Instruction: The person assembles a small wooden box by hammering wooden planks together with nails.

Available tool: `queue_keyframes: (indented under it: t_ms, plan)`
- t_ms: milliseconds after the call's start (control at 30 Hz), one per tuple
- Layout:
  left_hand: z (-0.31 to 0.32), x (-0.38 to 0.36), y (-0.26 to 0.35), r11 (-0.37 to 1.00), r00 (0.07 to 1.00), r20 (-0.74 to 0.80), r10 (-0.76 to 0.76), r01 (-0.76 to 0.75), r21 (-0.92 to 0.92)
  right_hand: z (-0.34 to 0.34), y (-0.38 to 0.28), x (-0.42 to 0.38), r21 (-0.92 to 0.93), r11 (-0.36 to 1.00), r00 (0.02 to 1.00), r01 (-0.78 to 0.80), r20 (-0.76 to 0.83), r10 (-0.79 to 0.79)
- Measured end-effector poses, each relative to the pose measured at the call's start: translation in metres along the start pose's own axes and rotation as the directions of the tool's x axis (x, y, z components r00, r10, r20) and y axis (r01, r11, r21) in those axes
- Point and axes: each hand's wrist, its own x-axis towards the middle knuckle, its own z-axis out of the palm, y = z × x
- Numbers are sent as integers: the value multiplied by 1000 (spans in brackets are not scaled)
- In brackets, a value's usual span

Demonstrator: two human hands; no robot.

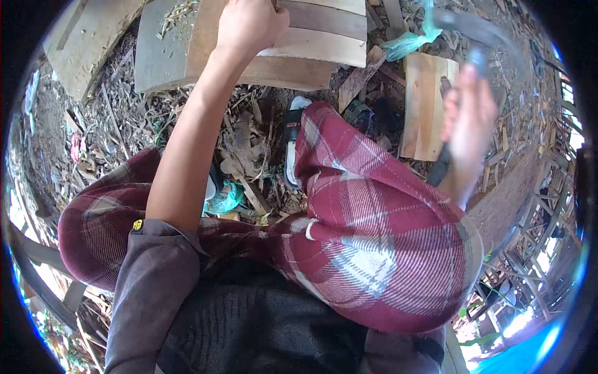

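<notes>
My right hand (471, 115), smeared by motion, is raised at the right and closed round the handle of a hammer (476, 30). The hammer's grey head is blurred, and its dark grip end shows below my fist. At the top, my left hand (249, 25) is closed against a curved wooden panel (314, 40) made of joined strips. The left fingers are bent, and what they pinch, if anything, is hidden. Under that panel lies another curved wooden piece (286, 73), with a greyish curved board (161, 53) at its left.
A smaller wooden panel (418, 106) lies right of my knee. Another large board (93, 47) is at the upper left. A pale green plastic strip (412, 43) hangs near the hammer. Wood scraps and dry leaves (246, 134) litter the ground. My sandalled foot (293, 140) stands between.
</notes>
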Motion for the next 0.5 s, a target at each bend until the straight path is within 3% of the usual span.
queue_keyframes:
  t_ms: [67, 133, 167, 200, 267, 367, 400, 467, 500]
  plan:
    - [0, -1, 1, 1000, 1000, -5, -13, 13, -6, 16, -10, 6, -165, 980, 958, -111, 246, 150]
    - [0, 2, 2, 1000, 1000, -9, -10, 10, 6, 37, 0, 9, -275, 961, 957, -13, 276, 92]
    - [2, 5, 1, 1000, 1000, -24, -12, 13, 19, 21, -8, 6, -237, 968, 945, -85, 289, 153]
    - [4, 2, -2, 999, 999, -23, -23, 24, 35, 16, -7, 8, -152, 987, 973, -43, 217, 75]
    - [-1, 0, -2, 999, 997, 63, -38, 40, -21, -10, -27, 9, -14, 989, 973, -149, 177, 149]
    - [5, 2, -5, 999, 999, 43, 3, -1, -35, -11, -22, 12, 144, 984, 993, -107, 72, 98]
    - [6, 2, -7, 1000, 1000, 12, 20, -20, -24, 1, -15, 17, -145, 984, 987, -107, 103, 122]
    - [2, 1, 0, 999, 1000, 6, 4, -4, -49, 33, -2, 10, -209, 977, 927, -28, 361, 104]
    - [1, 2, 3, 998, 1000, 0, -5, 5, -65, 26, -5, 11, -214, 971, 915, -103, 364, 177]
